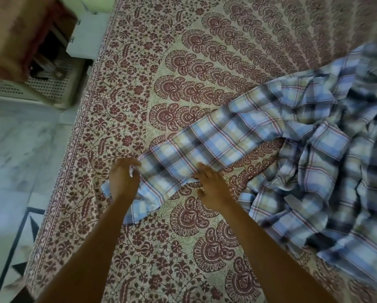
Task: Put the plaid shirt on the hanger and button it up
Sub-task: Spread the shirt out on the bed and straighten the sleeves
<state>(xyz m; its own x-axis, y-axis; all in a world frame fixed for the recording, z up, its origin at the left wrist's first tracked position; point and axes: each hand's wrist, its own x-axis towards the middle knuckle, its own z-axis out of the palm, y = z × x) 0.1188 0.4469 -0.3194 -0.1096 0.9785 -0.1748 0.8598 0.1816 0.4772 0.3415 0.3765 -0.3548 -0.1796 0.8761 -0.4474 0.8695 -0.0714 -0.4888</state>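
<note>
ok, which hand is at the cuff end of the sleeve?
The left hand, gripping the sleeve just above the cuff; the right hand holds it farther up, toward the bunched plaid shirt.

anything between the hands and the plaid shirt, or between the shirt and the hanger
Nothing does: the left hand and right hand both hold the sleeve of the plaid shirt, which lies on the bedspread. No hanger is in view, so that path cannot be judged.
</note>
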